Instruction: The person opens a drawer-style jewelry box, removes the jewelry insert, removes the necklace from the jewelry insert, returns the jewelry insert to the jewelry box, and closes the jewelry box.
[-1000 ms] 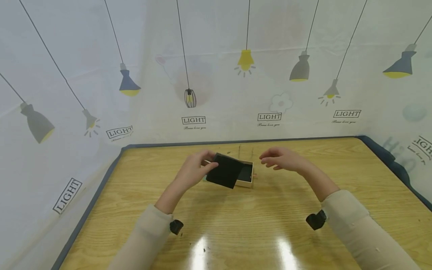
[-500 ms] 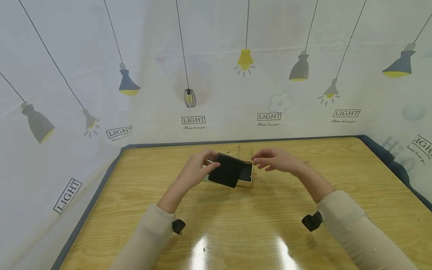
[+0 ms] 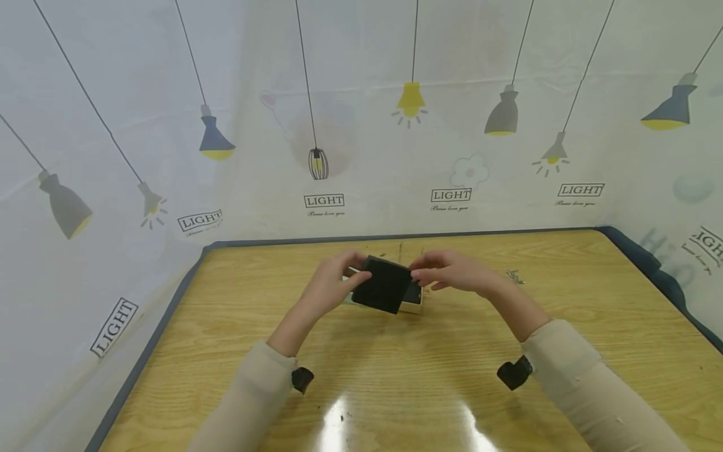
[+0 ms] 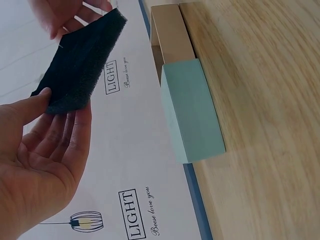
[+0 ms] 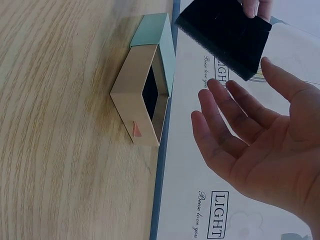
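A black foam pad (image 3: 383, 284) is held tilted in the air, pinched between thumb and fingers at one end by my left hand (image 3: 333, 279). The left wrist view shows the porous edge of the foam pad (image 4: 82, 65). My right hand (image 3: 452, 271) is at the pad's right end, fingers loosely bent. In the right wrist view, the right hand (image 5: 260, 135) has its thumb close to the pad's corner; whether it touches is unclear. Behind and below the pad lies a drawer box with a mint-green sleeve (image 4: 192, 110) and a beige drawer (image 5: 135, 75) pulled partly out, black inside.
An orange ribbon tab (image 5: 136, 129) sticks out from the drawer's front. Small silvery pieces (image 3: 515, 276) lie on the wooden table (image 3: 407, 364) beyond the right forearm. A printed cloth backdrop (image 3: 373, 144) rises behind the table's dark-edged far side.
My right hand has moved left, up to the foam pad's right end. The left hand and pad have shifted slightly right. Silvery pieces have come into view beyond the right arm.
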The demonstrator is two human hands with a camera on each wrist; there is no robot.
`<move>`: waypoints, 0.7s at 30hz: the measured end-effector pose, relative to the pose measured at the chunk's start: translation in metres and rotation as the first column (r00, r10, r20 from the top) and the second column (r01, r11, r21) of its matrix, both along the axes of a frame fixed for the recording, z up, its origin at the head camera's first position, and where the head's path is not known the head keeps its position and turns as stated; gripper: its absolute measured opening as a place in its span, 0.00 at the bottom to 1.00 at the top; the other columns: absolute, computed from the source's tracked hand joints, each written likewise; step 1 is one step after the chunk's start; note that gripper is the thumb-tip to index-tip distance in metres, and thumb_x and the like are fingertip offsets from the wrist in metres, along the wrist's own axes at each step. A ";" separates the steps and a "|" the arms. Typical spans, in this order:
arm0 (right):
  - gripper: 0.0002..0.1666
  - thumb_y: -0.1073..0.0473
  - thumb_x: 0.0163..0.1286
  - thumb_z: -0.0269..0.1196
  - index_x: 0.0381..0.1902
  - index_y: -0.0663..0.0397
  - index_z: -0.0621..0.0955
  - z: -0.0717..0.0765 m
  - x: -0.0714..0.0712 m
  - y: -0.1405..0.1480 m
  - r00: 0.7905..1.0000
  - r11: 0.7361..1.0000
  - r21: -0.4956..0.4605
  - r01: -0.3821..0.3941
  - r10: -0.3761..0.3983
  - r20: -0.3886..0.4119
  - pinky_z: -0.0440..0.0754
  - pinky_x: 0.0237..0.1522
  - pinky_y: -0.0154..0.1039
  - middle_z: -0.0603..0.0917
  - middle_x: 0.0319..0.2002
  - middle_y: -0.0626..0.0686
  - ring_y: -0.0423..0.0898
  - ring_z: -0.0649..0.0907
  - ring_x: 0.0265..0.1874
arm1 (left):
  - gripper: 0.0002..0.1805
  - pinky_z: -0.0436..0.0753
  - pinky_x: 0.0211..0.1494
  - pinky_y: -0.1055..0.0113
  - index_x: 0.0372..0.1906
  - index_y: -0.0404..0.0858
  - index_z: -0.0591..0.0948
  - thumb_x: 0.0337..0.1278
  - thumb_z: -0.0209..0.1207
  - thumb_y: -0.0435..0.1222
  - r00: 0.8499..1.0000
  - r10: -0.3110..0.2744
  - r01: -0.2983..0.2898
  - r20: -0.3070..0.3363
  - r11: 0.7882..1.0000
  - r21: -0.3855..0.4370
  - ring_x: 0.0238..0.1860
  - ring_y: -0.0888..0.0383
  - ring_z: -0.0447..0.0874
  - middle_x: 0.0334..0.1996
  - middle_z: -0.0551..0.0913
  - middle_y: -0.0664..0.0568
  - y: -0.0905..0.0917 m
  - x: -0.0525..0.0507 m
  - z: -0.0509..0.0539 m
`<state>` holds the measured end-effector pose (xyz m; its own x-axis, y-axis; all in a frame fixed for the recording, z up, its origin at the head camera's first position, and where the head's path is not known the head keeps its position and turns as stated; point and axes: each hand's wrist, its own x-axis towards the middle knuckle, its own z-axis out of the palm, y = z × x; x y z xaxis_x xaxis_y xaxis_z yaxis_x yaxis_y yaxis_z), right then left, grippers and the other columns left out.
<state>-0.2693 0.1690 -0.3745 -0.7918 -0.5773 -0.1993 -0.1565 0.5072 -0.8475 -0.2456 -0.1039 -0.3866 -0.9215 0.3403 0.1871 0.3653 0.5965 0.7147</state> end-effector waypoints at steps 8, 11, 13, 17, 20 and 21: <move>0.30 0.54 0.73 0.61 0.66 0.66 0.71 -0.004 -0.001 -0.005 1.000 0.999 -0.041 -0.023 0.023 -0.016 0.84 0.56 0.51 0.79 0.59 0.66 0.56 0.82 0.54 | 0.14 0.88 0.46 0.62 0.54 0.39 0.81 0.66 0.62 0.38 1.000 -0.012 0.012 0.015 0.999 0.034 0.46 0.50 0.88 0.50 0.87 0.46 0.002 0.000 0.000; 0.27 0.56 0.72 0.62 0.63 0.65 0.73 -0.006 -0.002 -0.006 0.999 0.998 -0.051 -0.039 0.038 -0.025 0.85 0.50 0.44 0.82 0.56 0.64 0.53 0.83 0.50 | 0.14 0.88 0.47 0.62 0.54 0.40 0.81 0.66 0.62 0.37 1.000 -0.018 0.017 0.019 0.999 0.037 0.47 0.50 0.88 0.50 0.87 0.46 0.003 0.001 0.000; 0.24 0.58 0.71 0.63 0.60 0.65 0.75 -0.008 -0.003 -0.007 0.998 0.997 -0.055 -0.052 0.050 -0.036 0.83 0.47 0.40 0.83 0.53 0.63 0.53 0.83 0.48 | 0.14 0.88 0.47 0.62 0.54 0.40 0.80 0.67 0.62 0.37 1.000 -0.024 0.023 0.020 0.999 0.041 0.47 0.50 0.88 0.50 0.87 0.46 0.003 0.001 0.000; 0.20 0.60 0.71 0.63 0.56 0.65 0.77 -0.009 -0.003 -0.009 0.997 0.997 -0.064 -0.053 0.050 -0.054 0.81 0.44 0.39 0.85 0.49 0.61 0.53 0.84 0.44 | 0.14 0.88 0.46 0.62 0.54 0.39 0.80 0.67 0.61 0.37 0.999 -0.038 0.037 0.021 0.998 0.049 0.47 0.50 0.88 0.50 0.87 0.46 0.003 0.001 -0.001; 0.17 0.61 0.71 0.62 0.54 0.65 0.78 -0.009 -0.002 -0.010 0.997 0.997 -0.071 -0.036 0.031 -0.064 0.81 0.43 0.39 0.86 0.46 0.60 0.49 0.83 0.39 | 0.14 0.88 0.46 0.63 0.54 0.40 0.80 0.67 0.61 0.37 0.999 -0.042 0.041 0.026 0.998 0.053 0.47 0.50 0.88 0.50 0.87 0.46 0.004 0.001 -0.001; 0.16 0.61 0.71 0.61 0.53 0.65 0.78 -0.009 -0.002 -0.010 0.997 0.997 -0.073 -0.030 0.025 -0.069 0.81 0.43 0.39 0.86 0.45 0.61 0.48 0.83 0.38 | 0.14 0.88 0.45 0.63 0.54 0.40 0.80 0.67 0.62 0.37 0.999 -0.041 0.040 0.031 0.998 0.052 0.47 0.50 0.88 0.50 0.87 0.46 0.004 0.001 -0.001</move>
<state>-0.2718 0.1588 -0.3840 -0.7859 -0.6100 -0.1015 -0.2283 0.4387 -0.8692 -0.2444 -0.1002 -0.3881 -0.9129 0.3682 0.1760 0.3650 0.5438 0.7557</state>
